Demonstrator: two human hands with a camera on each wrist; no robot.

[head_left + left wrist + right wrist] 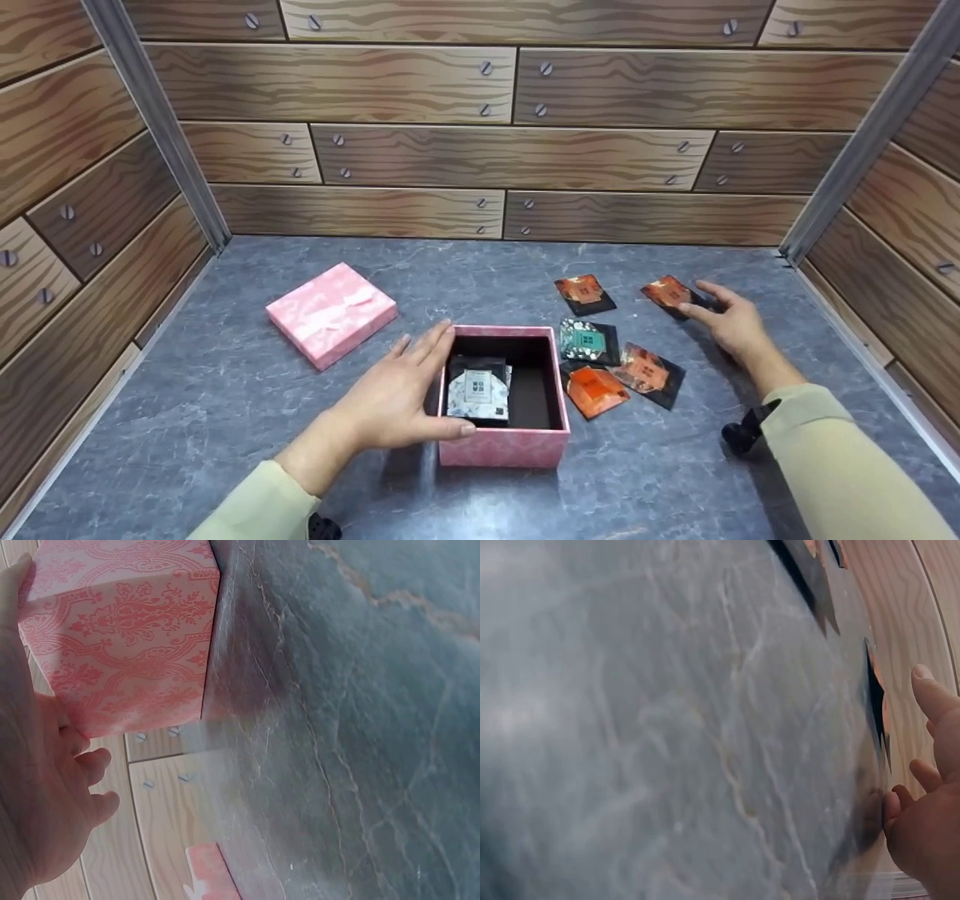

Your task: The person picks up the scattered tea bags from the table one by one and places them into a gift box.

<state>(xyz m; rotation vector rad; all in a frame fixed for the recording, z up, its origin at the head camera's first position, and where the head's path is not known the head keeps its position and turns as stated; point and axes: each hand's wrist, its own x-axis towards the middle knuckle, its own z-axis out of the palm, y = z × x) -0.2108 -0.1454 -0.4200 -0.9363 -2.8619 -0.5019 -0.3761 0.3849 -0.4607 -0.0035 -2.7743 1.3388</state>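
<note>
A pink patterned box (502,448) stands without its lid in the middle of the table. My left hand (390,397) holds its left side, thumb along the front rim and fingers reaching to the back left corner. Inside, against the left wall, lie black sachets with a white floral label (478,394). At the right, my right hand (739,326) is spread beside an orange and black sachet (666,291), thumb tip right at its edge. In the right wrist view this sachet (876,697) lies flat, with the hand's thumb and fingers apart.
Between box and right hand lie a green sachet (587,340), a bright orange sachet (596,391), an orange-brown sachet (651,375) and, farther back, another orange sachet (585,292). The pink lid (330,311) rests back left. Wood-patterned walls (420,157) enclose the table.
</note>
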